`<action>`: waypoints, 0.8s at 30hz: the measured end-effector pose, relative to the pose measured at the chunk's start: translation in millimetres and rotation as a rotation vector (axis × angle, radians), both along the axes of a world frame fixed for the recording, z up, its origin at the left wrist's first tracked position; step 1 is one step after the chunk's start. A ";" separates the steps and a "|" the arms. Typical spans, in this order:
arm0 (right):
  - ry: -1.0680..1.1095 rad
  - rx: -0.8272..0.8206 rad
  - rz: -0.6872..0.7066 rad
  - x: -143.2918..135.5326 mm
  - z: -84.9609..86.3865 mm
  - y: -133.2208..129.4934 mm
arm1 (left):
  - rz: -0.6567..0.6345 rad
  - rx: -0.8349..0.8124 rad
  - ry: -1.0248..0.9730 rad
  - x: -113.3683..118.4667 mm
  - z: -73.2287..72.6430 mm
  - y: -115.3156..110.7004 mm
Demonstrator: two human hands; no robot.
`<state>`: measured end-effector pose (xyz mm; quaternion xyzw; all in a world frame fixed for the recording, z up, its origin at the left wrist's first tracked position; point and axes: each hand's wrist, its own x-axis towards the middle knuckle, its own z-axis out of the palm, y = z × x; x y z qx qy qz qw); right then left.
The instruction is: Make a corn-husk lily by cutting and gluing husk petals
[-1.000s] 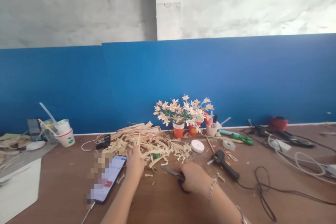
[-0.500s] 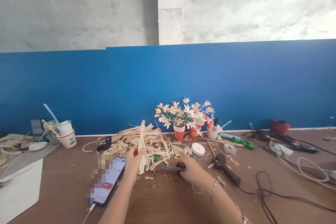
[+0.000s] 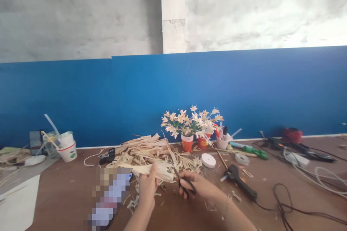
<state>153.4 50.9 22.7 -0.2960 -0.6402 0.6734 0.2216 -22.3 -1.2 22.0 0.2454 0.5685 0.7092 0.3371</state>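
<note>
Pinching a broad, pale cream strip of dry, husk-like material (image 3: 164,172) between thumb and fingers, the left hand (image 3: 148,189) holds it roughly crosswise above the near edge of a loose beige heap of similar strips (image 3: 143,148). The right hand (image 3: 199,187) has its grip closed around the black handles of a pair of scissors (image 3: 179,178), fingers at the loops, with the blades pointing far and left, just beside the right end of the strip. Whether the blades touch it, I cannot tell.

All this lies over a brown wood-toned counter (image 3: 67,191). Left of the left hand lies a flat phone with a pixelated screen (image 3: 112,193). Beyond the heap, slightly right, cream star-shaped flowers on green stems (image 3: 187,124) stand in red paper cups (image 3: 187,144). Nearer than these, a white round disc (image 3: 208,160) lies flat beyond the right hand, and to its right sits a clear roll of tape (image 3: 241,159). A black glue gun (image 3: 242,184) lies right of the right hand. At the far left stands a white cup with a red rim (image 3: 68,152), before an upright blue partition (image 3: 135,97).
</note>
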 end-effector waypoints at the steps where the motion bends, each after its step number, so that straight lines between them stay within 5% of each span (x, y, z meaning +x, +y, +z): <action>1: -0.001 -0.001 -0.008 -0.3 -1.2 0.6 | -0.002 -0.028 0.041 2.8 1.8 -1.0; 14: -0.066 0.090 0.073 7.9 -2.6 3.8 | 0.006 0.021 -0.091 -4.8 -5.8 6.3; 18: 0.029 0.044 -0.025 2.8 -3.9 3.6 | -0.086 0.036 -0.146 -2.6 -6.3 7.0; 24: 0.186 -0.027 -0.236 -10.2 0.0 -4.8 | -0.277 -0.046 0.078 -0.2 -13.3 7.4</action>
